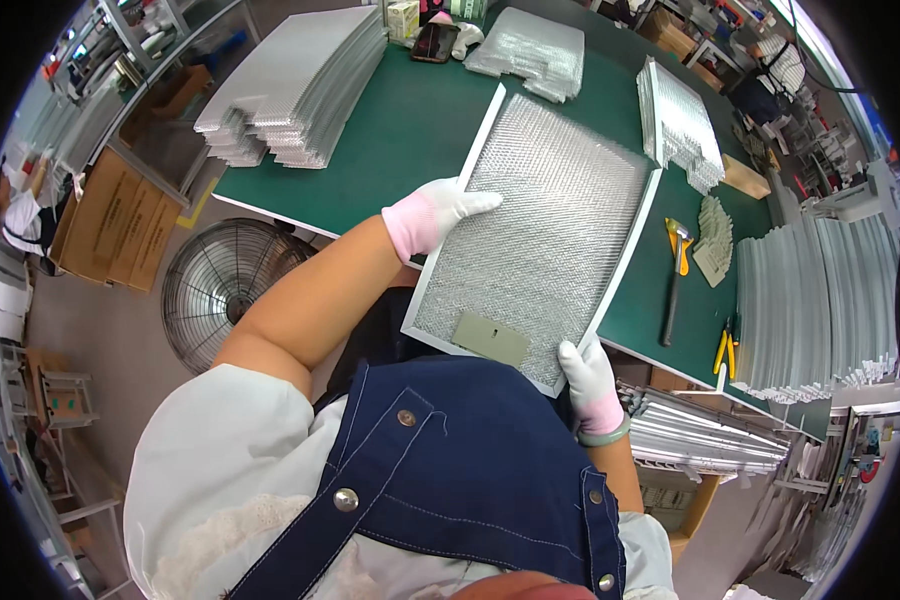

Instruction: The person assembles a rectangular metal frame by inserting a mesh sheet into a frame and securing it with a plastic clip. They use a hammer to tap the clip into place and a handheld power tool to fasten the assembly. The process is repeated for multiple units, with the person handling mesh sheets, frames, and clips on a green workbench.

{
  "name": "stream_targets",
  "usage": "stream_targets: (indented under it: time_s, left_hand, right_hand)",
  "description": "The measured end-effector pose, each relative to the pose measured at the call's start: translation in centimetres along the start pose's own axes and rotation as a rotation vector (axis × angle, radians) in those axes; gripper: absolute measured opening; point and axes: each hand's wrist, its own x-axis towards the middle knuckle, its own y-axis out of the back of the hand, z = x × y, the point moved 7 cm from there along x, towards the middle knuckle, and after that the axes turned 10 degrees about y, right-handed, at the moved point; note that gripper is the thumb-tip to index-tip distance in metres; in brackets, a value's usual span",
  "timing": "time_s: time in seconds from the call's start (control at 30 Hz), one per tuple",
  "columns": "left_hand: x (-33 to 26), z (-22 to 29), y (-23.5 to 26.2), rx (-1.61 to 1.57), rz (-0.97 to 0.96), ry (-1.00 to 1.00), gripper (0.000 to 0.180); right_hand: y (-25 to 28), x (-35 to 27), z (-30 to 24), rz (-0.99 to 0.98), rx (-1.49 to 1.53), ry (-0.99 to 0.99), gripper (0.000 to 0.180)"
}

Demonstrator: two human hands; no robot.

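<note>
Both hands gloved, gripping a mesh filter [550,235] w/ a pale frame, tilted off the near edge of the green bench [400,140], far end resting on the top, near end hanging over toward the body. Left hand [440,212] on the left frame rail, fingers [475,202] laid flat over onto the mesh, closed on the rail. Right hand [588,372] at the near right corner, fingers pinched on the frame there; bangle at the wrist. Small grey tab [490,338] on the mesh near the near edge. Hammer [674,275] and yellow pliers [723,350] lying at the bench's right edge, just beside the filter's right rail. Stacks of mesh sheets at far left corner [295,85], far edge [530,45] and right side [680,125]; fan [232,290] on the floor below the near edge. Risks, as judged: filter half unsupported, so a loose corner grip could let it twist or drop toward the fan; swinging right could knock the hammer off; pressing on the mesh could dent it.
</note>
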Motion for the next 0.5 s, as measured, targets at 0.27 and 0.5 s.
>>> stream_targets:
  time_s: [0.27, 0.5]
  left_hand:
    - [0.6, 1.3, 0.4, -0.083, -0.04, -0.047, 0.043]
    - [-0.1, 4.6, 0.1, -0.191, -0.076, -0.067, 0.041]
  right_hand:
    - [0.3, 0.2, -2.4, -0.035, -0.236, 0.088, 0.058]
    - [-0.7, 0.2, -4.5, -0.076, -0.199, 0.17, 0.062]
